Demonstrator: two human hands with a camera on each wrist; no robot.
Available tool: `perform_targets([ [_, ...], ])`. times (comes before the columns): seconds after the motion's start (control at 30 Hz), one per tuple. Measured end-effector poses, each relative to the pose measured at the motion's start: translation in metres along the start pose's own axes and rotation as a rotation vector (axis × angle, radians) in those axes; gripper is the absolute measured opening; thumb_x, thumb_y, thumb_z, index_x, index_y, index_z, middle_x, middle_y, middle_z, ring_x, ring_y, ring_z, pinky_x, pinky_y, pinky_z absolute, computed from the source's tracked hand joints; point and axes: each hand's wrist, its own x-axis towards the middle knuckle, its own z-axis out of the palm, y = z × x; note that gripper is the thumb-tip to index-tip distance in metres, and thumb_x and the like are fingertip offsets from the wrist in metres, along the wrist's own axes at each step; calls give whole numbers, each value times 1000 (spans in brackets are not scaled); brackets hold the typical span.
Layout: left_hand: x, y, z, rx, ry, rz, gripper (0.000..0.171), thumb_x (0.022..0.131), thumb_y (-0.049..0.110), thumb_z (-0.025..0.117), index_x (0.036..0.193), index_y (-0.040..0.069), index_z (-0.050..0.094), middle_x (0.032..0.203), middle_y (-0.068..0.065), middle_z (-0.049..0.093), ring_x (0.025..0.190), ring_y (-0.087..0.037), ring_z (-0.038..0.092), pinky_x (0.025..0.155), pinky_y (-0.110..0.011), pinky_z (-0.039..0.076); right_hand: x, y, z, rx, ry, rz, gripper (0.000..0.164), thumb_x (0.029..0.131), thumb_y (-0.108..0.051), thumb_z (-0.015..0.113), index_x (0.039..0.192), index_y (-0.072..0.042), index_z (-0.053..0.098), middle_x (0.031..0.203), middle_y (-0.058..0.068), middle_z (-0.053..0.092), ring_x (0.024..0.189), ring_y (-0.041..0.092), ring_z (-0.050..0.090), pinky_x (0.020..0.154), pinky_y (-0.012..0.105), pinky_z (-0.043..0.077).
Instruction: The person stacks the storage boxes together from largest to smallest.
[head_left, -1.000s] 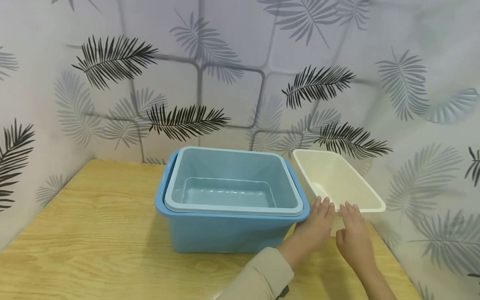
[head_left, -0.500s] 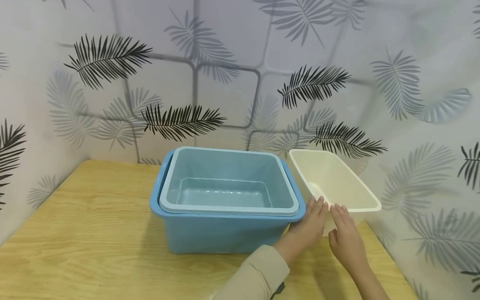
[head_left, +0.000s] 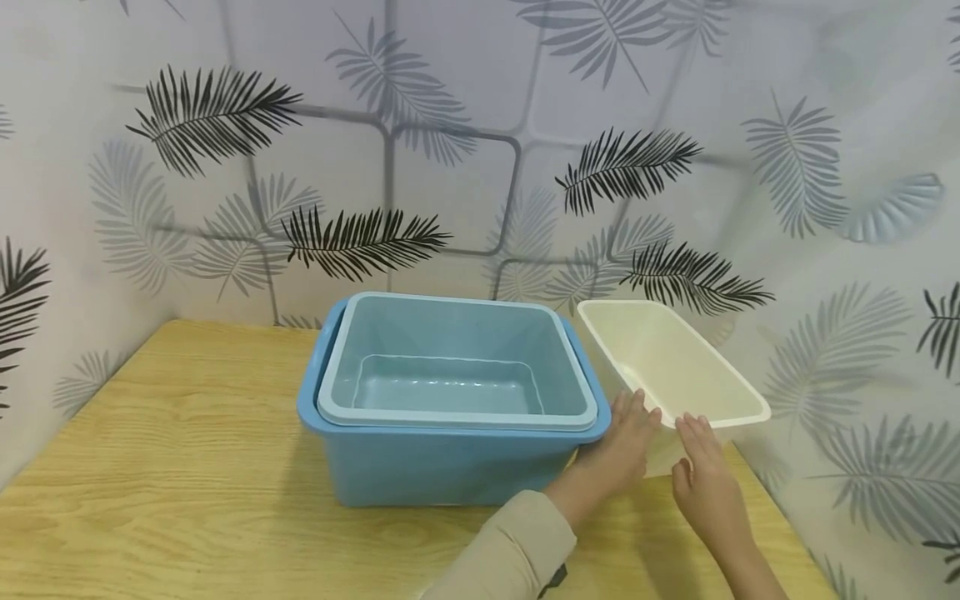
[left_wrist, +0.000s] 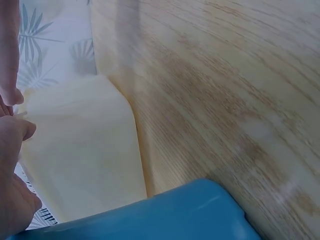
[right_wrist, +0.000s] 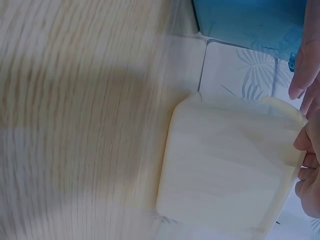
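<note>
A cream plastic bin [head_left: 675, 354] stands at the right of the table, its mouth facing up. At its near rim my left hand [head_left: 622, 442] holds the left corner, fingertips over the edge. My right hand [head_left: 708, 492] grips the same rim a little further right, thumb on the outside. The right wrist view shows the right hand [right_wrist: 310, 172] with its thumb against the rim and other fingers bent. Left of the bin sits a blue tub [head_left: 450, 471] with a lighter blue tub [head_left: 450, 329] nested inside, slightly raised. My left wrist is close to the blue tub's right end.
The wood-grain table [head_left: 210, 450] extends to the left and in front of the tubs. A leaf-patterned cloth [head_left: 480, 125] hangs behind it and along both sides. The cream bin is close to the cloth on the right.
The near end of the cream bin has shifted slightly right and toward me in the last half second, the right hand moving with it. The blue tubs keep their place.
</note>
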Motion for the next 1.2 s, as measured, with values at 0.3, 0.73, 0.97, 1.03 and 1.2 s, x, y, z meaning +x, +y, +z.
perform_targets([
  [0.3, -2, 4, -1, -92, -17, -15, 59, 90, 31, 49, 143, 22, 23, 150, -7, 22, 138, -26, 22, 112, -33, 23, -2, 5, -3, 39, 49, -7, 48, 69, 17, 52, 116, 14, 51, 121, 32, 50, 116, 49, 43, 82, 54, 44],
  [0.73, -4, 9, -4, -157, -18, -7, 60, 89, 33, 50, 142, 23, 23, 151, 1, 19, 138, -22, 22, 111, -32, 22, -6, 10, -9, 59, 113, 36, 41, 71, 17, 48, 111, 15, 55, 116, 32, 53, 112, 51, 46, 90, 46, 42],
  [0.97, -5, 12, -4, -199, 17, -16, 60, 89, 39, 52, 141, 24, 26, 149, 2, 24, 138, -19, 22, 111, -31, 24, 0, -4, -9, 14, 95, 30, 39, 69, 16, 50, 108, 17, 55, 112, 35, 54, 108, 53, 47, 77, 54, 48],
  [1.03, -5, 11, -3, -201, 14, -17, 61, 89, 39, 52, 141, 23, 25, 149, 3, 23, 139, -19, 21, 112, -31, 23, 1, -8, -8, -11, 79, 9, 40, 69, 15, 51, 108, 17, 55, 113, 34, 54, 108, 53, 47, 75, 53, 49],
  [1.2, 0, 6, 0, -163, -11, -23, 62, 89, 35, 51, 142, 18, 24, 151, -1, 20, 140, -22, 18, 112, -32, 22, 3, -13, -4, -30, 72, -18, 40, 67, 14, 52, 106, 17, 57, 111, 33, 56, 107, 53, 48, 80, 58, 45],
])
